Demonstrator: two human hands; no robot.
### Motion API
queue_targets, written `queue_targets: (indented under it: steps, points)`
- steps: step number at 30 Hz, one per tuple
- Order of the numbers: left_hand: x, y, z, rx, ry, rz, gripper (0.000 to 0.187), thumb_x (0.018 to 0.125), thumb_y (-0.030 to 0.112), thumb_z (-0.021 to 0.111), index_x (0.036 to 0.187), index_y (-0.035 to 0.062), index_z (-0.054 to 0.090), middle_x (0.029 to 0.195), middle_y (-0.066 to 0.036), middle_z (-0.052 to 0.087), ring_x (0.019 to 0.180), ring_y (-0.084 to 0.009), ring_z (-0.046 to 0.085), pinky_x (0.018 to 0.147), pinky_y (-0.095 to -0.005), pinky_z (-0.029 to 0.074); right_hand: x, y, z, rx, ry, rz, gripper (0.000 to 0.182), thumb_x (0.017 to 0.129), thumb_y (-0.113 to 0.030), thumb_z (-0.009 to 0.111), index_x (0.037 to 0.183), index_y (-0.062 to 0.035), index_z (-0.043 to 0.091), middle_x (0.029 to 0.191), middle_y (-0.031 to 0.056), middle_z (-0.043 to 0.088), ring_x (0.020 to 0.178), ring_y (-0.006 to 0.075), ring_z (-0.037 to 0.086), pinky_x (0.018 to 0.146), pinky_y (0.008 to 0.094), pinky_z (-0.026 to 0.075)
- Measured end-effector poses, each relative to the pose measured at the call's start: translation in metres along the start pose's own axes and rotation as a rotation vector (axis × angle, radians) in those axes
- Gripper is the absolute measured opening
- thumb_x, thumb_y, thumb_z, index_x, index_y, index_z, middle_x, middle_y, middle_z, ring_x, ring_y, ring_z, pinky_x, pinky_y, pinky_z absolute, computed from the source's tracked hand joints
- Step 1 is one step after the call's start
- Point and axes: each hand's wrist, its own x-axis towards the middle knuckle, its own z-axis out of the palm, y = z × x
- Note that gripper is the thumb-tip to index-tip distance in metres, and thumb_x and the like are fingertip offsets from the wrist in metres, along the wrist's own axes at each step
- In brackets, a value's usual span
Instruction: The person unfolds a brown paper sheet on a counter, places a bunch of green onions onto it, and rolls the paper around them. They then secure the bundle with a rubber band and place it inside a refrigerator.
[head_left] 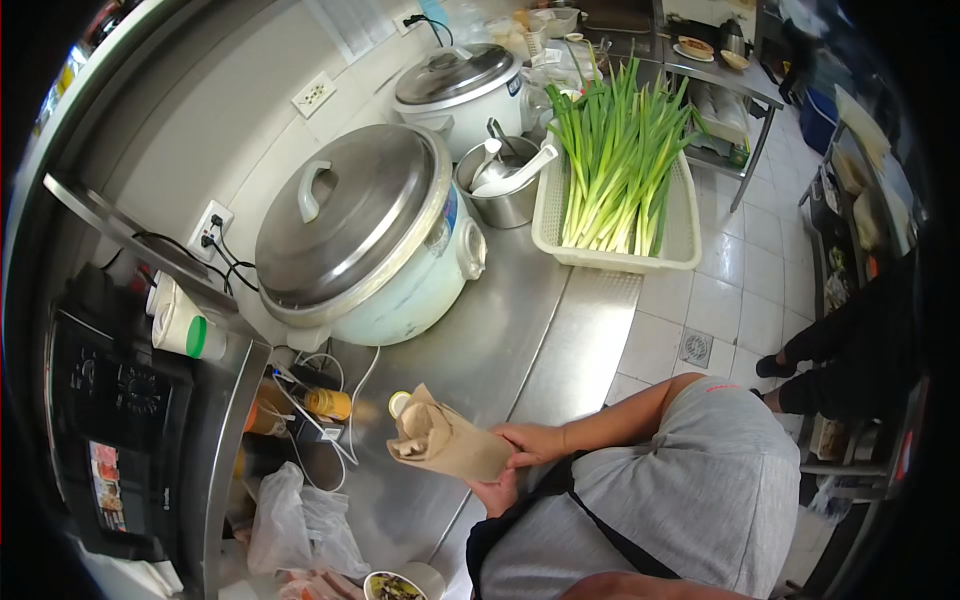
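Note:
A brown paper bag (465, 440), its crumpled end toward the wall side, is held over the steel counter by both hands. My right hand (532, 443) is closed on the near end of the bag, fingers along its edge. Below it, my left hand (496, 491) grips the underside, with part of its fingers hidden behind the paper. What the bag contains does not show. Close behind its crumpled end, a small round yellow-rimmed lid (399, 403) peeks out.
A large lidded rice cooker (350, 220) and a smaller one (455, 85) stand along the wall. Beside them are a metal pot (505, 205) with ladles and a basket (610, 262) of green onions. Plastic bags (300, 520) and a bowl (405, 582) lie nearby. Another person's legs (840, 350) are behind me.

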Motion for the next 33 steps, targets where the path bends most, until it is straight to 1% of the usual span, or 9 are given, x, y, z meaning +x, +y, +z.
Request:
queue_targets:
  steps: [3, 6, 9, 15, 19, 21, 23, 26, 33]
  points:
    - [0.003, 0.005, -0.006, 0.005, -0.050, -0.030, 0.076, 0.068, 0.041, 0.068, 0.116, -0.0035, 0.029, 0.107, -0.014, 0.045, 0.098, -0.0239, 0.048, 0.083, -0.0347, 0.038, 0.015, -0.005, -0.010, 0.075, -0.111, 0.143, 0.068, 0.068, -0.033, 0.067, 0.120, -0.0009, 0.036, 0.111, 0.0153, 0.049, 0.105, 0.0262, 0.047, 0.088, 0.0340, 0.037]
    - [-0.001, -0.004, -0.007, 0.249, 0.030, 0.074, 0.070, 0.068, 0.037, 0.069, 0.115, -0.0028, 0.035, 0.105, -0.013, 0.050, 0.096, -0.0221, 0.051, 0.082, -0.0334, 0.040, 0.038, -0.041, -0.015, 0.218, -0.039, 0.025, 0.078, 0.063, -0.033, 0.073, 0.122, -0.0012, 0.034, 0.116, 0.0139, 0.045, 0.108, 0.0235, 0.044, 0.090, 0.0341, 0.035]
    - [0.007, 0.023, -0.012, 0.176, -0.132, -0.246, 0.062, 0.067, 0.031, 0.071, 0.113, -0.0008, 0.044, 0.107, -0.012, 0.053, 0.097, -0.0207, 0.053, 0.082, -0.0331, 0.042, 0.043, -0.057, -0.018, 0.014, -0.191, 0.126, 0.083, 0.059, -0.030, 0.077, 0.123, -0.0016, 0.033, 0.117, 0.0132, 0.045, 0.109, 0.0225, 0.044, 0.091, 0.0334, 0.034]
    - [0.032, 0.022, -0.024, 0.278, -0.457, -0.122, 0.058, 0.064, 0.027, 0.075, 0.111, 0.0025, 0.050, 0.113, -0.010, 0.051, 0.102, -0.0216, 0.051, 0.086, -0.0328, 0.041, 0.025, -0.023, -0.010, -0.004, -0.031, -0.004, 0.081, 0.061, -0.030, 0.076, 0.123, -0.0010, 0.032, 0.116, 0.0151, 0.047, 0.108, 0.0247, 0.045, 0.090, 0.0337, 0.036]
    - [0.016, 0.002, -0.007, 0.188, -0.277, 0.014, 0.046, 0.066, 0.022, 0.069, 0.105, 0.0036, 0.054, 0.103, -0.012, 0.057, 0.099, -0.0252, 0.053, 0.084, -0.0359, 0.041, 0.010, 0.000, -0.005, 0.136, -0.060, 0.063, 0.082, 0.062, -0.029, 0.075, 0.124, -0.0001, 0.030, 0.115, 0.0155, 0.047, 0.108, 0.0244, 0.045, 0.090, 0.0332, 0.036]
    - [0.010, -0.013, -0.015, 0.496, -0.393, 0.128, 0.034, 0.072, 0.020, 0.063, 0.101, 0.0039, 0.057, 0.102, -0.012, 0.058, 0.098, -0.0262, 0.053, 0.084, -0.0368, 0.040, 0.003, 0.012, -0.001, 0.172, -0.046, 0.067, 0.082, 0.062, -0.028, 0.075, 0.124, -0.0003, 0.030, 0.115, 0.0153, 0.047, 0.108, 0.0236, 0.045, 0.091, 0.0330, 0.036]
    - [-0.001, -0.032, -0.020, 0.446, -0.373, 0.036, 0.031, 0.072, 0.019, 0.062, 0.099, 0.0034, 0.058, 0.100, -0.013, 0.058, 0.097, -0.0266, 0.054, 0.084, -0.0370, 0.040, 0.002, 0.002, -0.008, 0.154, -0.084, 0.152, 0.079, 0.063, -0.027, 0.075, 0.124, -0.0009, 0.031, 0.114, 0.0148, 0.048, 0.106, 0.0223, 0.046, 0.090, 0.0330, 0.037]
    - [0.001, -0.039, -0.026, 0.329, -0.326, -0.143, 0.062, 0.066, 0.016, 0.070, 0.117, 0.0008, 0.038, 0.111, -0.018, 0.049, 0.103, -0.0266, 0.049, 0.085, -0.0343, 0.039, 0.004, 0.004, -0.012, 0.037, -0.098, 0.232, 0.073, 0.063, -0.027, 0.074, 0.121, -0.0023, 0.036, 0.111, 0.0139, 0.050, 0.102, 0.0225, 0.049, 0.087, 0.0329, 0.039]
    - [0.044, 0.035, -0.024, -0.225, 0.036, -0.093, 0.062, 0.069, 0.019, 0.065, 0.118, 0.0024, 0.031, 0.103, -0.011, 0.049, 0.096, -0.0223, 0.051, 0.081, -0.0341, 0.044, 0.042, -0.053, -0.019, -0.225, -0.154, 0.117, 0.071, 0.062, -0.036, 0.070, 0.116, -0.0003, 0.041, 0.106, 0.0186, 0.053, 0.099, 0.0325, 0.051, 0.081, 0.0364, 0.041]
